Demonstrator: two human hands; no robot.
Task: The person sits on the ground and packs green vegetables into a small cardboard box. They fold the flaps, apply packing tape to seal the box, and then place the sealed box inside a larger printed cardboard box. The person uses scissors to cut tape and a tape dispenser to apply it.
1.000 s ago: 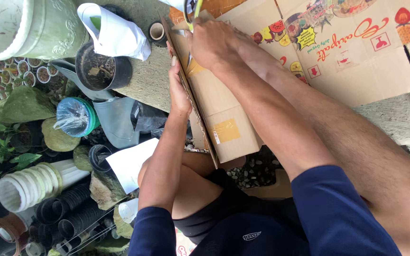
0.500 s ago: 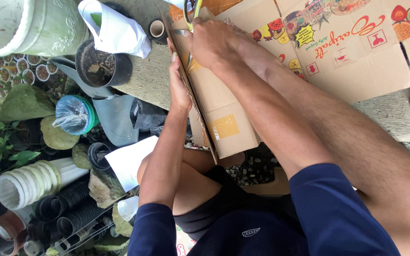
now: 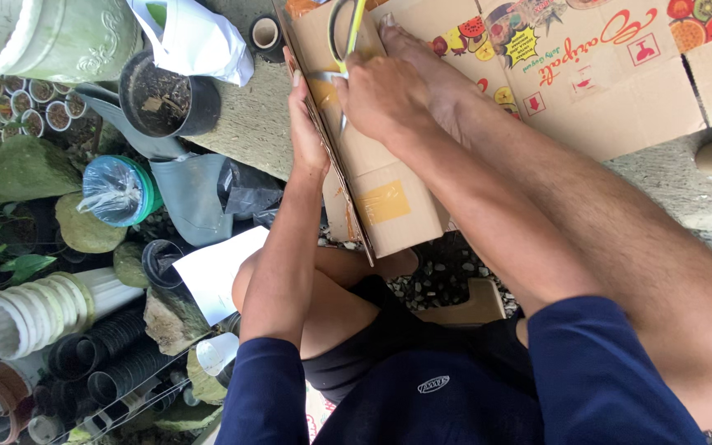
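The right hand (image 3: 385, 95) has moved down a bit, grip closed on yellow scissors (image 3: 346, 37). The left hand (image 3: 306, 132) grips the brown cardboard box (image 3: 389, 206) edge, over the knees

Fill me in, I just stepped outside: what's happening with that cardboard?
A seated person is working scissors into a cardboard box held on edge over their lap. The left hand steadies the box's edge, while the right hand holds the scissors against the panel. Plant pots and stacked black pots sit alongside.
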